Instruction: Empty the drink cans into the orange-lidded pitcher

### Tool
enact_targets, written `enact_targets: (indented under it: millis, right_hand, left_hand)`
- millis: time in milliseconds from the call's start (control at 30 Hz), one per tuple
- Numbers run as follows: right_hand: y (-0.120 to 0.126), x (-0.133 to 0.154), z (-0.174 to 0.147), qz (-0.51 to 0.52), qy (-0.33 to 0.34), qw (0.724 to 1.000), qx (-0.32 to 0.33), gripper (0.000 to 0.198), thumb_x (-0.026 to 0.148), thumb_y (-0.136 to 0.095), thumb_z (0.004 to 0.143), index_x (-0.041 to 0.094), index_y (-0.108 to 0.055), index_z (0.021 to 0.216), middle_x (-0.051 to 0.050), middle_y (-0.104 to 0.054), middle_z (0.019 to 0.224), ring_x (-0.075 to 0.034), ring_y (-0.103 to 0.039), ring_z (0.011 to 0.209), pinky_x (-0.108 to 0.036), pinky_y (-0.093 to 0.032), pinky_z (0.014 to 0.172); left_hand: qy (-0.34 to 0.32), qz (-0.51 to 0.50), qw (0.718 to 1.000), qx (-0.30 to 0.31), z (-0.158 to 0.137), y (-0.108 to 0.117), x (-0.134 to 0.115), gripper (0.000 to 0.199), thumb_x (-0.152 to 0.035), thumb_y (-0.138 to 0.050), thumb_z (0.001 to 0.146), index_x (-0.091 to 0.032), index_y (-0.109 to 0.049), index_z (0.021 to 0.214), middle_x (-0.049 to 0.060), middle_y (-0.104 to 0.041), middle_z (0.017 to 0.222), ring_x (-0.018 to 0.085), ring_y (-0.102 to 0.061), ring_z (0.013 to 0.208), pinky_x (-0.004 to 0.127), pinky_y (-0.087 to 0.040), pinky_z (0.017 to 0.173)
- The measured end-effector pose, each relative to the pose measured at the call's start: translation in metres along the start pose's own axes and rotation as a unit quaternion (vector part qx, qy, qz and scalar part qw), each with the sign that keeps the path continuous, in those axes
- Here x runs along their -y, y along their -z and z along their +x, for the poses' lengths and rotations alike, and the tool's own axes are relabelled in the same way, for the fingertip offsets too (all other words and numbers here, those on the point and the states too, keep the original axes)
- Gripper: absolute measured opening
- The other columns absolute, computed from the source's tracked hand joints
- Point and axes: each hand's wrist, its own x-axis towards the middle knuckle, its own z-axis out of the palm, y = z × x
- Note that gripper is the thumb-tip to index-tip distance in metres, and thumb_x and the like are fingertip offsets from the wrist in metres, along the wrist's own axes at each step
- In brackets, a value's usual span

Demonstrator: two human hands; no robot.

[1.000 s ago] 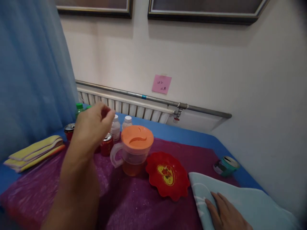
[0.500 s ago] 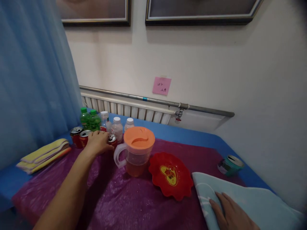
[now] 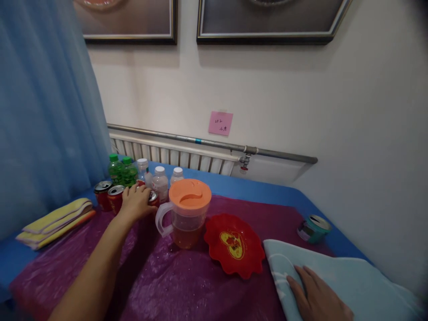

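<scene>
My left hand [image 3: 136,201] reaches into the row of drinks, its fingers curled round a red can [image 3: 153,197] whose top shows between thumb and forefinger. Just left of it stand another red can [image 3: 115,200] and a dark-topped red can [image 3: 103,196]. Beside the held can is a clear pitcher [image 3: 187,229] with an orange lid and amber liquid inside. My right hand [image 3: 316,294] lies with fingers spread on a folded light-blue cloth [image 3: 337,272], holding nothing. A red scalloped plate [image 3: 214,245] with a yellow design sits between the pitcher and the cloth.
Behind the cans are green bottles [image 3: 128,173] and white-capped bottles [image 3: 160,183]. A folded yellow towel [image 3: 56,220] lies at left, a teal can [image 3: 313,229] at right. Purple plastic sheeting [image 3: 180,285] covers the blue table [image 3: 267,186]. A radiator and pipe [image 3: 217,144] run along the wall.
The view has tilted up slightly and shifted a little to the right. Both hands keep nearly the same places, the left at the red can and the right on the cloth.
</scene>
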Motion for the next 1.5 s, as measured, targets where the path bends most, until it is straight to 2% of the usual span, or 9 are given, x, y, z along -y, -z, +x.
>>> enact_targets:
  millis: [167,367,533,700,933,1100,1200,1400,1500]
  right_hand:
    - [0.005,0.004,-0.002,0.010,-0.005,1.000,0.004,0.051,0.048,-0.035,0.085,0.021,-0.071,0.109,-0.017,-0.072,0.122,-0.037,-0.066,0.118,-0.054,-0.054,0.090]
    - [0.018,0.012,0.002,0.064,-0.060,0.996,0.035,0.061,0.058,-0.034,0.084,0.018,-0.070,0.113,-0.020,-0.070,0.127,-0.043,-0.062,0.124,-0.064,-0.049,0.098]
    - [0.063,0.046,0.001,0.232,-0.098,0.967,0.041,0.070,0.066,-0.050,0.079,0.019,-0.062,0.130,-0.018,-0.064,0.137,-0.043,-0.062,0.123,-0.061,-0.049,0.102]
    - [0.130,0.113,-0.009,0.485,0.013,0.844,0.228,0.080,0.053,-0.072,0.076,0.029,-0.048,0.148,-0.010,-0.052,0.153,-0.035,-0.055,0.135,-0.049,-0.046,0.111]
    - [0.151,0.155,-0.007,0.579,0.070,0.738,0.340,0.091,0.022,-0.080,0.064,0.029,-0.048,0.149,-0.008,-0.056,0.149,-0.036,-0.053,0.136,-0.050,-0.043,0.113]
    - [0.119,0.132,-0.010,0.601,-0.045,0.756,0.256,0.083,0.029,-0.081,0.065,0.026,-0.053,0.143,-0.010,-0.060,0.144,-0.036,-0.059,0.130,-0.050,-0.049,0.108]
    - [0.110,0.124,-0.008,0.604,-0.093,0.766,0.201,0.079,0.035,-0.083,0.064,0.025,-0.057,0.138,-0.012,-0.066,0.135,-0.036,-0.064,0.122,-0.049,-0.053,0.102]
    - [0.115,0.134,-0.002,0.616,-0.075,0.756,0.209,0.080,0.034,-0.084,0.063,0.024,-0.057,0.137,-0.012,-0.068,0.133,-0.036,-0.064,0.121,-0.049,-0.051,0.104]
    - [0.116,0.136,-0.003,0.614,-0.074,0.756,0.216,0.081,0.033,-0.083,0.063,0.024,-0.055,0.138,-0.012,-0.067,0.133,-0.036,-0.063,0.122,-0.051,-0.050,0.105]
  left_hand:
    - [-0.010,-0.026,0.999,-0.033,-0.005,0.013,-0.004,0.041,-0.036,-0.065,0.075,-0.017,-0.065,0.111,0.017,-0.052,0.146,0.037,-0.033,0.145,0.059,-0.023,0.122]
    - [0.040,-0.111,0.987,-0.112,-0.054,0.086,-0.004,0.054,-0.047,-0.056,0.080,-0.014,-0.057,0.123,0.018,-0.064,0.123,0.037,-0.059,0.117,0.049,-0.051,0.098]
    - [0.012,-0.331,0.903,-0.272,-0.109,0.110,-0.008,0.079,-0.073,-0.071,0.060,-0.034,-0.061,0.127,0.005,-0.067,0.122,0.034,-0.064,0.109,0.045,-0.053,0.100]
    - [-0.185,-0.480,0.851,-0.105,-0.132,0.098,-0.059,0.063,-0.048,-0.084,0.066,-0.043,-0.064,0.125,-0.004,-0.069,0.128,0.022,-0.066,0.116,0.023,-0.055,0.098]
    - [-0.209,-0.573,0.781,0.132,-0.157,0.079,-0.128,0.079,-0.022,-0.084,0.065,-0.049,-0.056,0.134,-0.009,-0.057,0.144,0.019,-0.051,0.136,0.034,-0.041,0.119]
    - [0.016,-0.652,0.757,-0.038,-0.151,0.041,-0.088,0.059,-0.048,-0.088,0.061,-0.033,-0.070,0.115,0.002,-0.068,0.127,0.024,-0.061,0.122,0.029,-0.056,0.099]
    - [0.215,-0.705,0.649,-0.189,-0.133,0.007,-0.061,0.051,-0.044,-0.092,0.051,-0.029,-0.070,0.095,0.000,-0.070,0.105,0.016,-0.064,0.102,0.016,-0.054,0.078]
    - [0.238,-0.775,0.584,-0.051,-0.107,-0.039,-0.071,0.062,-0.029,-0.093,0.044,-0.019,-0.070,0.101,0.009,-0.073,0.101,0.021,-0.068,0.091,0.025,-0.056,0.071]
    - [0.266,-0.796,0.538,-0.075,-0.100,-0.049,-0.091,0.051,-0.035,-0.088,0.047,-0.019,-0.066,0.090,0.005,-0.071,0.085,0.017,-0.066,0.075,0.024,-0.053,0.064]
